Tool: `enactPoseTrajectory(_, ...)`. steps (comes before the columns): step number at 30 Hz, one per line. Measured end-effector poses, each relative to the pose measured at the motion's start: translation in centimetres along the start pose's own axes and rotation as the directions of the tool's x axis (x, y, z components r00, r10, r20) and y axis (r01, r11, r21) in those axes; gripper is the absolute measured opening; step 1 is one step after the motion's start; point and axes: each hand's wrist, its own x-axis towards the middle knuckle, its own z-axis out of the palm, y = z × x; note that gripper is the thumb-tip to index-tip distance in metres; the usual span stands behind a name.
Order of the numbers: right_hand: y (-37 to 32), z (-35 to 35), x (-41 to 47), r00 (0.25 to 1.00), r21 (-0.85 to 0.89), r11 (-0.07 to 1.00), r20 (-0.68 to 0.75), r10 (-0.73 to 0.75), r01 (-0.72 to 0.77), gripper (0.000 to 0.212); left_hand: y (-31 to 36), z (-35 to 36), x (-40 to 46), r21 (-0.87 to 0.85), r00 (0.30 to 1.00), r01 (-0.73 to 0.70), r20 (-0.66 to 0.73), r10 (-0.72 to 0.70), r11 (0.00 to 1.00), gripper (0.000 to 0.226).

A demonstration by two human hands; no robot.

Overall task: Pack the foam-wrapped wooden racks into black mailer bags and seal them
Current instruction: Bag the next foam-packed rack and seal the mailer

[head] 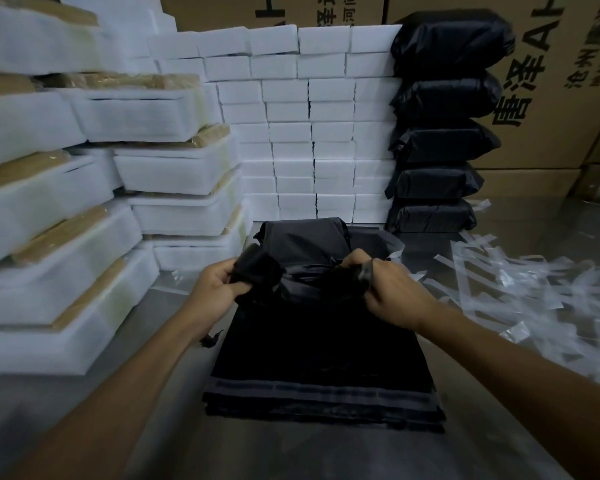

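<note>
Foam-wrapped wooden racks [66, 237] wait in leaning stacks at the left of the table [326, 455], and more white foam blocks [309, 133] form a wall at the back. At the right of this wall stand 5 sealed black parcels [437, 143], one on the other, so a part of the work is already done.

One more rack seems to be inside the black mailer bag [305, 251] in the middle (the content is hidden, so this is my judgement from the full shape). Left hand [215, 289] grips the open end of this bag on the left side with fingers curled round the film, and right hand [392, 292] pinches the other side in the same way. I think the flap is being folded or pulled closed, and the sealing is not yet finished.

Under the hands lies a pile of flat empty mailer bags [323, 375]. Many peeled clear strips [520, 282] lie scattered at the right. Many racks remain to pack.
</note>
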Motion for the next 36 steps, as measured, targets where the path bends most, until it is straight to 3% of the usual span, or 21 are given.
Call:
enactPoseTrajectory(2, -0.5, 0.7, -0.7, 0.992, 0.170, 0.983, -0.097, 0.080, -0.063, 0.011, -0.3, -0.4, -0.2, -0.159, 0.999, 0.051, -0.003, -0.052, 0.986, 0.042)
enactPoseTrajectory(4, -0.8, 1.4, -1.0, 0.950, 0.380, 0.913, -0.201, 0.239, -0.149, 0.008, -0.4, -0.7, -0.3, -0.265, 0.995, 0.092, 0.051, -0.082, 0.960, 0.037)
enactPoseTrajectory(6, -1.0, 1.9, -0.7, 0.881, 0.582, 0.786, -0.236, 0.411, -0.210, 0.010, 0.0, -1.1, -0.3, -0.258, 0.986, 0.102, 0.154, -0.063, 0.961, 0.036)
enactPoseTrajectory(9, -0.7, 2.4, 0.1, 0.795, 0.743, 0.609, -0.178, 0.580, -0.278, 0.012, 1.1, -1.5, -0.3, -0.136, 0.963, 0.098, 0.264, -0.059, 0.986, 0.042)
enactPoseTrajectory(15, -0.2, 4.0, 1.8, 0.617, 0.903, 0.277, -0.017, 0.787, -0.328, 0.012, 1.9, -0.6, 0.0, -0.413, 0.995, 0.069, -0.038, -0.093, 0.908, 0.026)
enactPoseTrajectory(17, -0.4, 4.3, 2.1, 0.570, 0.927, 0.206, 0.011, 0.822, -0.315, 0.016, 1.6, 0.3, 0.1, -0.422, 0.984, 0.039, -0.140, -0.107, 0.906, 0.020)
enactPoseTrajectory(19, -0.7, 4.1, 1.8, 0.577, 0.960, 0.136, 0.032, 0.816, -0.245, 0.011, 1.2, 1.2, 0.6, -0.361, 0.964, -0.002, -0.250, -0.095, 0.933, 0.012)
enactPoseTrajectory(21, -0.8, 3.9, 1.3, 0.685, 0.990, 0.014, 0.087, 0.723, -0.141, 0.015, 0.9, 2.0, 0.9, -0.294, 0.940, -0.047, -0.336, -0.057, 0.955, 0.010)
enactPoseTrajectory(22, -0.7, 3.8, 0.7, 0.742, 0.993, 0.007, 0.082, 0.666, -0.116, 0.018, 0.8, 2.3, 1.1, -0.276, 0.933, -0.062, -0.358, -0.043, 0.959, 0.009)
enactPoseTrajectory(24, -0.3, 3.9, -0.4, 0.791, 0.973, 0.160, 0.037, 0.611, -0.169, 0.016, 0.7, 2.4, 0.9, -0.296, 0.950, -0.066, -0.310, -0.031, 0.953, 0.012)
enactPoseTrajectory(26, 0.2, 4.0, -1.2, 0.781, 0.920, 0.300, 0.012, 0.624, -0.254, 0.015, 0.1, 1.5, 0.4, -0.297, 0.989, -0.023, -0.149, -0.023, 0.955, 0.043)
enactPoseTrajectory(27, 0.5, 4.0, -1.3, 0.770, 0.909, 0.320, 0.001, 0.638, -0.266, 0.017, -0.5, 1.0, 0.0, -0.260, 0.997, 0.014, -0.072, -0.033, 0.966, 0.055)
enactPoseTrajectory(29, 0.7, 4.1, -1.3, 0.749, 0.905, 0.348, -0.050, 0.661, -0.246, 0.016, -1.5, 0.2, -1.3, -0.146, 0.997, 0.075, -0.006, -0.077, 0.986, 0.056)
enactPoseTrajectory(32, 0.5, 4.2, -0.9, 0.727, 0.888, 0.411, -0.141, 0.672, -0.208, 0.015, -2.0, 1.0, -2.4, -0.090, 0.971, 0.067, -0.223, -0.086, 0.994, 0.018)
enactPoseTrajectory(36, 0.1, 4.3, -0.5, 0.764, 0.881, 0.455, -0.203, 0.612, -0.131, 0.021, -1.6, 2.0, -1.9, -0.112, 0.936, 0.011, -0.349, -0.050, 0.994, 0.013)
